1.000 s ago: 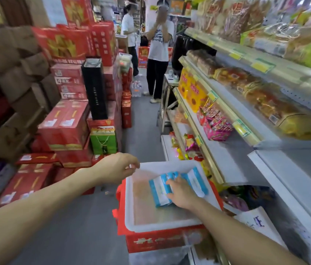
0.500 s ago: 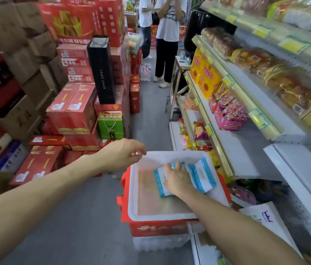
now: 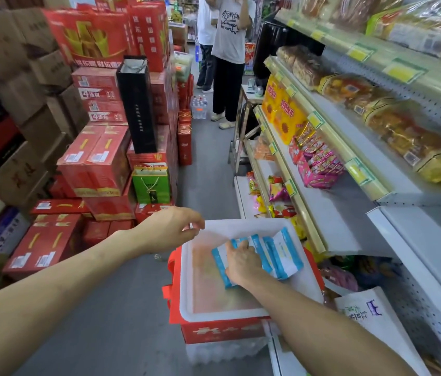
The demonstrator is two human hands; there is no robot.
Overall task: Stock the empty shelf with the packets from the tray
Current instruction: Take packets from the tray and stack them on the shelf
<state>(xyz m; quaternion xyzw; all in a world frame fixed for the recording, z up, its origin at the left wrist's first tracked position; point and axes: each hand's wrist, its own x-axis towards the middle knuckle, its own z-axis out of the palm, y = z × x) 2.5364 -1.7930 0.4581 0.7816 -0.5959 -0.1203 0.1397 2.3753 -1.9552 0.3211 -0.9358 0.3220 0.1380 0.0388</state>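
A white tray sits on a red box in the aisle, low in the head view. Several blue-and-white packets lie bunched in its far right part. My right hand lies on top of the bunch, its fingers curled over the left packets. My left hand is at the tray's far-left corner, and its fingertips pinch the rim there. The empty grey shelf runs just right of the tray, bare in front of pink packets.
Stacked red cartons and a green gift bag line the aisle's left side. Two people stand further down the aisle. Upper shelves on the right hold bread and snacks. A white bag lies by the tray's right.
My right hand has gathered the packets closer together, and they now stand more on edge. My left hand stays at the tray's corner. My view has tilted slightly downwards.
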